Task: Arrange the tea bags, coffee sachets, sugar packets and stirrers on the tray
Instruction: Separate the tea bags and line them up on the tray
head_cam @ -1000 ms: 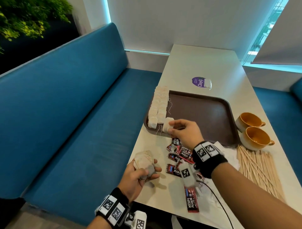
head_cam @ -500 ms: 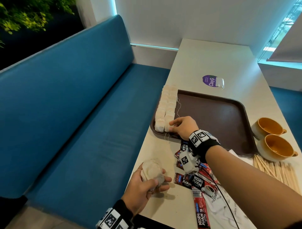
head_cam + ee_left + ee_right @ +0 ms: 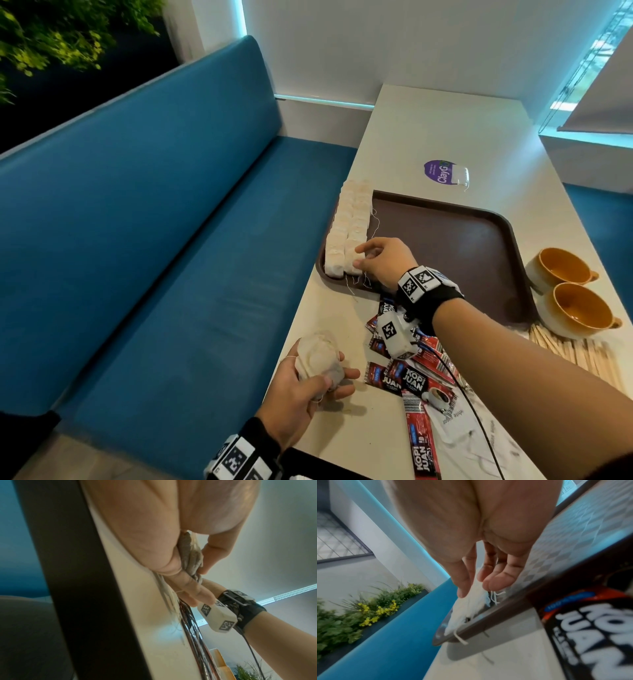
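A brown tray (image 3: 445, 240) lies on the pale table. Two rows of white tea bags (image 3: 346, 226) run along its left edge. My right hand (image 3: 359, 257) is at the tray's near-left corner, thumb and fingers pinching the nearest tea bag (image 3: 471, 604) of the inner row, which rests on the tray rim (image 3: 488, 620). My left hand (image 3: 308, 387) grips a bundle of tea bags (image 3: 320, 359) above the table's left edge; the bundle (image 3: 190, 555) sits between thumb and fingers. Red coffee sachets (image 3: 411, 380) and white sugar packets (image 3: 452, 421) lie loose below the tray. Wooden stirrers (image 3: 575, 353) lie at the right.
Two orange-lined cups (image 3: 561, 267) (image 3: 579, 311) stand right of the tray. A purple sticker (image 3: 442, 173) sits beyond the tray. A blue bench (image 3: 154, 240) runs along the table's left side. The right wrist's cable trails over the sachets.
My right hand carried a tea bag from above the tray's near corner down to the near end of the inner row. The left hand stayed put with its bundle.
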Demonstrator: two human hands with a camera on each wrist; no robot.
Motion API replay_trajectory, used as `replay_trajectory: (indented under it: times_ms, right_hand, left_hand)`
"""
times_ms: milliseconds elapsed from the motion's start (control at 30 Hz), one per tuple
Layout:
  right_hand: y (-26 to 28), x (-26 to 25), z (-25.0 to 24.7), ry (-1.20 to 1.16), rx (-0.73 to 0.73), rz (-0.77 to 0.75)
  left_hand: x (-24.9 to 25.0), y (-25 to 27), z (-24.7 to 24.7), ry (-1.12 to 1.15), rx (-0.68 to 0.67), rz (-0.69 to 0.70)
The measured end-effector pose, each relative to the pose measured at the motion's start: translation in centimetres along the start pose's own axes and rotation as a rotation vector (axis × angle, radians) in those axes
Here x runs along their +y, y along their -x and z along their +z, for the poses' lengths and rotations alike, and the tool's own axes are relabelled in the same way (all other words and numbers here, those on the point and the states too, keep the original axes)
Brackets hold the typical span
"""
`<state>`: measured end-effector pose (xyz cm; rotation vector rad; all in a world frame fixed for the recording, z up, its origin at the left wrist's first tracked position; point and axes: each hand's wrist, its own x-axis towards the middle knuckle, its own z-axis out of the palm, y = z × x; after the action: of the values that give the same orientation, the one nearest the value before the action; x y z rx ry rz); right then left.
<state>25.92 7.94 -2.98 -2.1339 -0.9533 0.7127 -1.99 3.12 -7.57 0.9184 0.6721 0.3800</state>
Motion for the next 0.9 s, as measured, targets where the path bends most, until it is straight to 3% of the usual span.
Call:
replay_trajectory:
  times_ms: [133, 300, 533, 633, 733, 900]
  right_hand:
    - [3.4, -0.3, -1.0, -0.089, 0.016, -0.046]
    - [10.8, -0.3, -1.3, -0.188, -0.066, -0.059]
    - [18.8, 1.8, 1.1, -0.461, -0.129, 0.064]
    - [20.5, 2.4, 2.1, -0.555, -0.121, 0.109]
    - [21.3, 2.7, 2.8, -0.505, -0.105, 0.058]
    - [21.3, 2.7, 2.8, -0.491, -0.094, 0.024]
  left_hand:
    - [-0.6, -0.2, 0.0, 0.059, 0.017, 0.033]
    - [-0.8, -0.2, 0.0, 0.135, 0.001, 0.100]
    - [-1.2, -0.1, -0.1, 0.040, 0.022, 0.075]
    - [-0.7, 0.3, 0.6, 0.096, 0.034, 0.089]
    - [-0.3, 0.8, 1.2, 0.104, 0.013, 0.082]
    - [-0.5, 0.9, 1.4, 0.065, 0.095, 0.067]
